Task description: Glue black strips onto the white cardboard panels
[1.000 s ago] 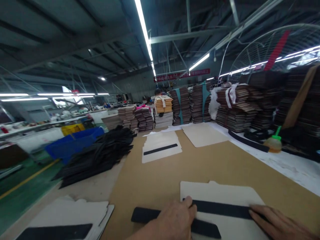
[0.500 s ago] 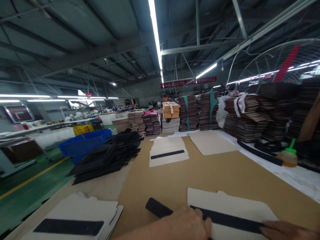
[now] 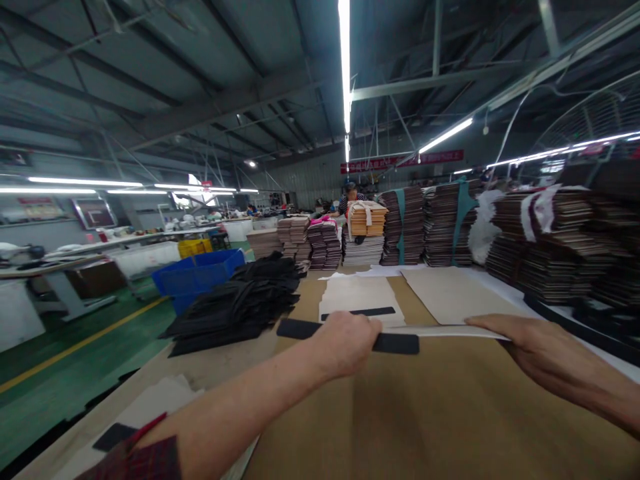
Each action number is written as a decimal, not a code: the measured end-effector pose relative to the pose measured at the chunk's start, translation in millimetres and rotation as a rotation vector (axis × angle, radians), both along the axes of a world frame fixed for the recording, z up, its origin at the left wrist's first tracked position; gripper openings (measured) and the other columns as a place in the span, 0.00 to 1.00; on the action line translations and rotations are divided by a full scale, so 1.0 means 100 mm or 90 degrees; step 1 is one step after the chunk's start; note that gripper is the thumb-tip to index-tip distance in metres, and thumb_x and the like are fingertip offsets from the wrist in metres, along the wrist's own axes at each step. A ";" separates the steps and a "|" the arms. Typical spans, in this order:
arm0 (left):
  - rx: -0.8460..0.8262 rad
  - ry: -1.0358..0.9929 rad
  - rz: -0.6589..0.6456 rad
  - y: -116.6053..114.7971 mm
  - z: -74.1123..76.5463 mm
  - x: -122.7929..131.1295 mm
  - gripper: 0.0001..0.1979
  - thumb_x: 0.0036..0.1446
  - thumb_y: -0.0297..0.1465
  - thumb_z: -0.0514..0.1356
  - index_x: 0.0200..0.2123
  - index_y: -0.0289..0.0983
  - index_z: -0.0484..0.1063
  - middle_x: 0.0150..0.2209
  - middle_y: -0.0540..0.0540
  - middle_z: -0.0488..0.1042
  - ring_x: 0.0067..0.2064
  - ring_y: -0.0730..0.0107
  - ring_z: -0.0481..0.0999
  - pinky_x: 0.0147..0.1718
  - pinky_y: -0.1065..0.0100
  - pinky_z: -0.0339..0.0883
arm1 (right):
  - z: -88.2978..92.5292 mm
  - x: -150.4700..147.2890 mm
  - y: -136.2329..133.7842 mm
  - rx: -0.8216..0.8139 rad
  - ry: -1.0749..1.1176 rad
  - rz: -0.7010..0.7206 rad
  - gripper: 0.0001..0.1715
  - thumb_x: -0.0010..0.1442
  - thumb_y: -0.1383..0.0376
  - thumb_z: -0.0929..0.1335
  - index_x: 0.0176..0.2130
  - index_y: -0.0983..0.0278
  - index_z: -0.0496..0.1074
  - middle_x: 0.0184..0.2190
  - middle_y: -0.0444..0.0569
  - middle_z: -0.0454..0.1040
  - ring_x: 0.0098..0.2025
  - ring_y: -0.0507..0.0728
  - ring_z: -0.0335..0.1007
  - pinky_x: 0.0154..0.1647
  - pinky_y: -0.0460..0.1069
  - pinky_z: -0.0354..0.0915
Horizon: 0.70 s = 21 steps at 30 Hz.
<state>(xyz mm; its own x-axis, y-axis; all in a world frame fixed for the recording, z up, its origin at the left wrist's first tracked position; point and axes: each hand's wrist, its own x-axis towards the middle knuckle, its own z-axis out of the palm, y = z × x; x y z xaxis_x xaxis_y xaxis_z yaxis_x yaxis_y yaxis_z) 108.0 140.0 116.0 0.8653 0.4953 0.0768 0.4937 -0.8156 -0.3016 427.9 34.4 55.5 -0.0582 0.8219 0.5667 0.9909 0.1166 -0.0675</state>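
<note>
Off-white panel (image 3: 435,331), thin and stiff-looking, appears almost edge-on as it is held above a counter (image 3: 450,407) covered in smooth brown sheeting. The left hand (image 3: 350,343) is closed like a fist around a flat black strip (image 3: 397,343), its matte, rounded ends jutting out on either side; the fingers meet the panel's left end, though whether they grip it too cannot be told. The right hand (image 3: 530,347) pinches the panel's opposite end between thumb and fingers. Just beyond lie uneven-edged off-white sheets (image 3: 357,292) bearing a narrow dark band (image 3: 385,311), with a broad, pale rectangular sheet (image 3: 460,293) to their right. To the left, floppy black pieces (image 3: 240,300) form a ragged heap near a blue plastic bin (image 3: 197,273). Beside the plaid sleeve (image 3: 150,460), pale pieces (image 3: 170,393) are partly hidden by the forearm. Layered brown stacks (image 3: 417,227), tied with teal cloth, line the far end, near a smaller orange-tan bundle (image 3: 370,220)
</note>
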 end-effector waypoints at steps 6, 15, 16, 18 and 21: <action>0.067 0.007 0.127 0.95 -0.17 -0.30 0.20 0.63 0.22 0.45 0.57 0.36 0.61 0.49 0.36 0.73 0.46 0.52 0.77 0.41 0.55 0.72 | -0.09 -0.47 1.26 -0.007 -0.001 0.101 0.34 0.54 0.79 0.57 0.54 0.61 0.73 0.54 0.51 0.75 0.55 0.57 0.70 0.59 0.55 0.64; -0.007 0.084 0.189 1.38 -1.25 -0.36 0.22 0.62 0.21 0.46 0.57 0.29 0.64 0.50 0.28 0.72 0.44 0.53 0.79 0.38 0.58 0.73 | -1.15 -0.69 1.87 -0.187 0.010 0.063 0.34 0.55 0.78 0.58 0.58 0.66 0.71 0.60 0.58 0.68 0.60 0.61 0.66 0.61 0.56 0.62; -0.010 0.085 0.188 1.38 -1.30 -0.37 0.23 0.61 0.20 0.46 0.59 0.29 0.62 0.51 0.27 0.71 0.45 0.52 0.79 0.39 0.58 0.73 | -1.20 -0.69 1.85 -0.193 0.007 0.059 0.34 0.55 0.78 0.58 0.59 0.67 0.70 0.61 0.59 0.67 0.61 0.61 0.65 0.62 0.56 0.61; -0.017 0.089 0.187 1.39 -1.33 -0.39 0.24 0.60 0.20 0.48 0.60 0.30 0.61 0.52 0.28 0.70 0.46 0.53 0.78 0.40 0.58 0.73 | -1.25 -0.68 1.84 -0.200 0.003 0.055 0.36 0.55 0.78 0.58 0.60 0.67 0.69 0.62 0.58 0.65 0.62 0.61 0.64 0.63 0.56 0.59; -0.025 0.098 0.187 1.41 -1.29 -0.39 0.27 0.57 0.21 0.52 0.60 0.31 0.61 0.51 0.29 0.71 0.45 0.52 0.78 0.40 0.58 0.73 | -1.24 -0.67 1.84 -0.202 0.003 0.056 0.35 0.55 0.77 0.58 0.60 0.66 0.69 0.62 0.58 0.65 0.62 0.60 0.63 0.64 0.55 0.58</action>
